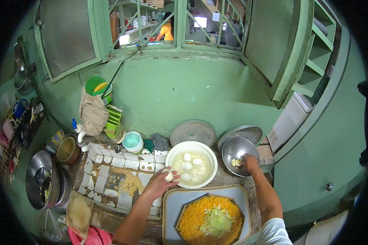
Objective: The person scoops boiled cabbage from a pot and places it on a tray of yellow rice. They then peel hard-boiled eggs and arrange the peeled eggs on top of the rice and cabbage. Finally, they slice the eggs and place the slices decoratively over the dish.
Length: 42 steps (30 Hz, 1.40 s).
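At left rim of white bowl point(213, 162) — left hand point(157, 183), fingers clamped round egg point(169, 176); other eggs point(197, 161) right of them, inside bowl — left hand nearer. Right hand point(250, 163) at metal pan point(242, 145), cannot tell grip; egg halves point(238, 162) just left.

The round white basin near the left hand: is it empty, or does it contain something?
Not empty: the round white basin holds cloudy pale liquid with several smooth white eggs in it.
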Tool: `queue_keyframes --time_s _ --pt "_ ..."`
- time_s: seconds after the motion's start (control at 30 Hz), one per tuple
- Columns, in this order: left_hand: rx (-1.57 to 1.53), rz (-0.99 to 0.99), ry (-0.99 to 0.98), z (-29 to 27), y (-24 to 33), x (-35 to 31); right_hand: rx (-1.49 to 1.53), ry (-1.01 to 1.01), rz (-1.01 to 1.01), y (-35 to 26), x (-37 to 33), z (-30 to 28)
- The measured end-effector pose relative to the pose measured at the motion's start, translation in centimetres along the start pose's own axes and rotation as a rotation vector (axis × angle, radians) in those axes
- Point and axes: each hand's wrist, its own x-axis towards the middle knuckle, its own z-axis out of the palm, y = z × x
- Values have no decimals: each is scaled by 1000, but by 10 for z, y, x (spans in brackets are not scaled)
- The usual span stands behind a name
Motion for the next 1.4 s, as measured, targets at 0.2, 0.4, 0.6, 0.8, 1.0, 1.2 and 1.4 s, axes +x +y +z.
queue_keyframes --time_s 0.2,0.4,0.6,0.8,1.0,1.2,1.4 --pt "944 -66 343 -85 -3 -95 65 1 -170 19 5 8" --pt "356 34 424 -146 -13 -148 211 176 3 7 -72 -69" --pt "-345 -37 64 -150 -22 -157 753 197 291 -52 -259 -90" --pt "35 -171 94 -164 -42 -173 597 152 414 -123 -408 -45" --pt "30 -206 163 -176 -44 -190 519 372 383 -143 -415 -21" --pt "42 -228 104 -177 -39 -197 441 223 195 -159 -416 -23" --pt "25 -169 172 -172 -50 -210 370 140 71 -173 -462 -33"
